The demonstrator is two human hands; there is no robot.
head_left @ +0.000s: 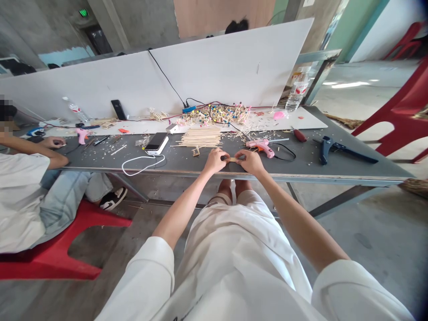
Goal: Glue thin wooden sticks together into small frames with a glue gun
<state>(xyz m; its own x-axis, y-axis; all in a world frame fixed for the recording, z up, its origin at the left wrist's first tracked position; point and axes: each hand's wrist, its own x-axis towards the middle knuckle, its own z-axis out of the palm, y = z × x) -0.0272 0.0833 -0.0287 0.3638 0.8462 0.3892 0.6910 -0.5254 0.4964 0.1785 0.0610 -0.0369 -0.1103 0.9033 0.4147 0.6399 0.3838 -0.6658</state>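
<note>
Near the table's front edge, my left hand [216, 160] and my right hand [249, 161] face each other with fingers pinched. Between them they hold the two ends of a small piece of light wooden sticks [232, 159], low over the grey tabletop. Its exact build is too small to make out. Just behind lies a bundle of wooden sticks [199, 137]. A small wooden stick frame [195, 151] stands left of my left hand. Beyond my right hand is a pink glue gun [261, 145] with a black cord.
Rightward lie a dark blue ratchet-handled tool [344, 150] and a red-handled tool [300, 135]. A power bank with a phone-like dark top [156, 143] and white cable is left. Behind are heaped colour-tipped sticks [217, 114] and a bottle [297, 92]. A co-worker [30, 191] sits left.
</note>
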